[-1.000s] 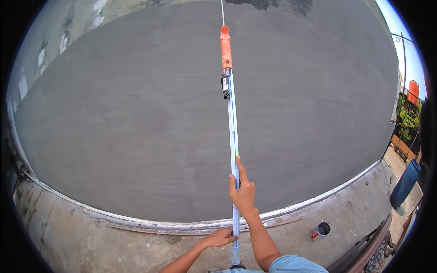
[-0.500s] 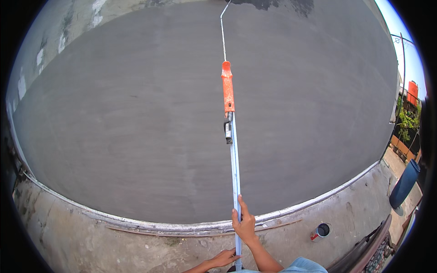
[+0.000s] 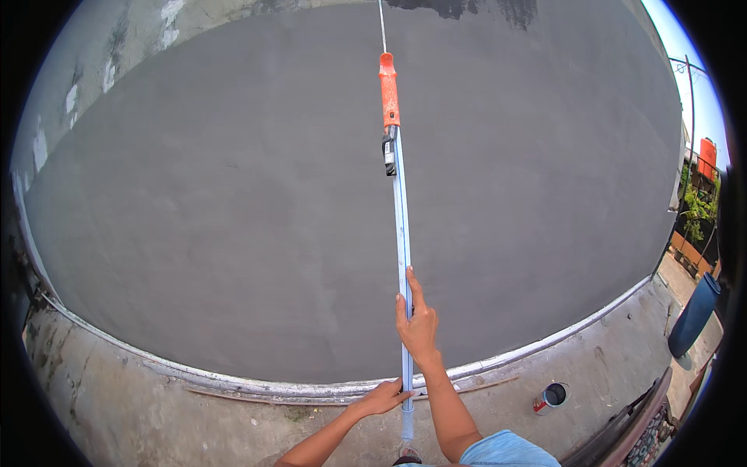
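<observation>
A long, pale blue pole (image 3: 402,226) rises in front of a large grey wall (image 3: 233,194). Black tape (image 3: 389,152) binds an orange handle (image 3: 390,93), like that of a paint roller, to its top. From the handle a thin metal rod (image 3: 383,29) runs up out of view; whatever it carries is hidden. My right hand (image 3: 419,328) is closed around the middle of the pole, index finger stretched along it. Lower down, near the pole's bottom end, my left hand (image 3: 381,398) grips it from the left side.
Dark patches (image 3: 443,6) mark the wall's top. White edging (image 3: 513,360) follows its foot, with a thin strip lying alongside. On the concrete floor (image 3: 194,428) to my right stands a bucket (image 3: 554,395) with dark contents. A blue barrel (image 3: 694,315) is farther right.
Both hands have moved up together with the pole and the orange handle. The bend in the metal rod has left the top of the view.
</observation>
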`<state>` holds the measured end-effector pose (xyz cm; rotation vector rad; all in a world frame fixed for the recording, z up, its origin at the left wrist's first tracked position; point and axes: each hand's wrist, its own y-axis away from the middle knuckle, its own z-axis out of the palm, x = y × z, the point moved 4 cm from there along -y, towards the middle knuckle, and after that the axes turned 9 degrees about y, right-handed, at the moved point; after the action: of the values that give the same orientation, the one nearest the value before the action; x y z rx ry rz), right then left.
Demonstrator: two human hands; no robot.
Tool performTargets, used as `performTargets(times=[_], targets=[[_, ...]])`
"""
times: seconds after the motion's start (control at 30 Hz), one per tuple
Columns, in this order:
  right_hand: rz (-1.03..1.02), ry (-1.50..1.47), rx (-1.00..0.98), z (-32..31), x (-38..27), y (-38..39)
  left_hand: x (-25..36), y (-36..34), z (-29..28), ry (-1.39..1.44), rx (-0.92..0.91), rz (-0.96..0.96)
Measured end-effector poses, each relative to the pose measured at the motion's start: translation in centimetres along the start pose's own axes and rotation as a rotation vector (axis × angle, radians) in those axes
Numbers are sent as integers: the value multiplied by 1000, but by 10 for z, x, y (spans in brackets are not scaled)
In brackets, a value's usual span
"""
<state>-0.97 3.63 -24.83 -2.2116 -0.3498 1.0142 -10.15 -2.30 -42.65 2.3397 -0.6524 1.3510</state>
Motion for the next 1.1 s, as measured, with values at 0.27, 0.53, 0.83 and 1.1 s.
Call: performTargets(times=[0.27, 0.53, 0.83, 1.1], targets=[[59, 10, -61, 4, 29, 111, -96, 34, 119, 111, 28, 66], [65, -102, -21, -44, -2, 102, -10, 70, 104, 151, -44, 114], [37, -45, 28, -10, 14, 54, -42, 15, 58, 36, -50, 70], [114, -44, -55, 15, 33, 138, -117, 47, 125, 8, 5, 135]])
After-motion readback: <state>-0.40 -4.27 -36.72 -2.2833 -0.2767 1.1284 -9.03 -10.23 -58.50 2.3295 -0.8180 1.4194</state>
